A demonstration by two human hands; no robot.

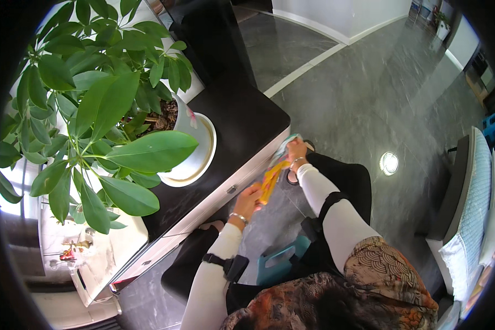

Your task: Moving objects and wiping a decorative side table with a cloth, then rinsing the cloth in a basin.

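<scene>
A thin yellow piece with pinkish marks (274, 181), a cloth or soft wrapper, is stretched between my two hands beside the drawer front. My left hand (248, 203) pinches its lower end. At the upper end my right hand (297, 150) grips it together with a pale blue-green part (281, 149); I cannot tell whether the two parts are one piece. Both hands are in front of the low cabinet's light drawer front (214, 202), which has a small metal handle (231, 189). My bent legs are on either side, over the grey floor.
A large leafy plant in a white pot (194, 119) stands on a saucer (209, 161) on the dark cabinet top (243, 111). Its leaves overhang the left side. A blue plastic stool (268, 268) is beneath me. To the right stands a sofa or bed with a light-blue quilted cover (474, 185).
</scene>
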